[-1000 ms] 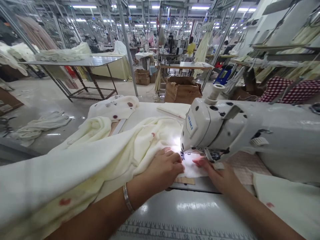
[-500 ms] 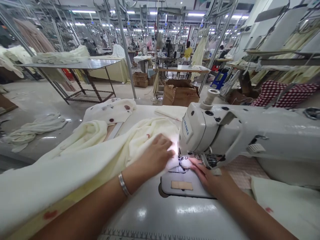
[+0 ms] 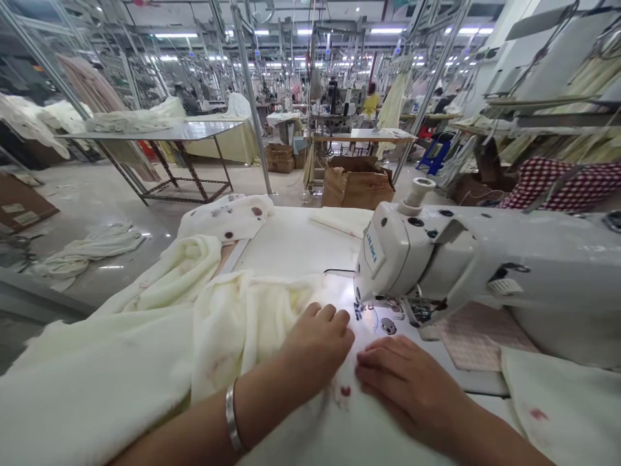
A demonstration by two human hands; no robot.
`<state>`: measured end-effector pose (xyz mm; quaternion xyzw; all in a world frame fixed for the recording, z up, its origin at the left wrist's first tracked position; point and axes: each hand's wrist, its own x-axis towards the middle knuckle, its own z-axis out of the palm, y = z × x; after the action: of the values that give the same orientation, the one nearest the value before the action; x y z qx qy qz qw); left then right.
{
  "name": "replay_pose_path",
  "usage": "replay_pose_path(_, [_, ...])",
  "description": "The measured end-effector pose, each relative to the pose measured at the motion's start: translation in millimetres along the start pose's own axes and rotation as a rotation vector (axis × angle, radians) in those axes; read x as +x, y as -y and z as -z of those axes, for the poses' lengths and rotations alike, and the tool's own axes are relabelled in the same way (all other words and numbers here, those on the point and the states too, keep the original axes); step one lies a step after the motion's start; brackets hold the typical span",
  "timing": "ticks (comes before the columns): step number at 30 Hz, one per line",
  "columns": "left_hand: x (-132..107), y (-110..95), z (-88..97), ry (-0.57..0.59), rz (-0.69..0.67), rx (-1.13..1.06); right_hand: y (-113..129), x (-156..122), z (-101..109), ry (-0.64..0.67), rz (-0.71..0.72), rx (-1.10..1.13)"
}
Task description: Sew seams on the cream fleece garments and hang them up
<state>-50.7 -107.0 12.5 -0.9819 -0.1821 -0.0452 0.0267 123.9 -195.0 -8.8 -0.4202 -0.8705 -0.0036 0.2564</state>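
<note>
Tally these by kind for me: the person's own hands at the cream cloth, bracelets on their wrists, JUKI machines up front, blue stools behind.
Hands, left hand and right hand: 2
Silver bracelet: 1
JUKI sewing machine: 1
Blue stool: 1
Total: 5

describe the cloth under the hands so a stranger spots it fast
Find the white sewing machine on the right. Left of its head, pale cloth lies bunched beside the left hand, with a red patch near the right hand. Unlike the spotted cloth farther back, both hands rest on it.
</note>
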Motion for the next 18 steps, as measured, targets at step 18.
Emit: replay_pose_path(18, [-11, 82, 50.1, -0.029, 0.339, 0.166, -21, 0, 6, -0.126, 0.098, -0.082])
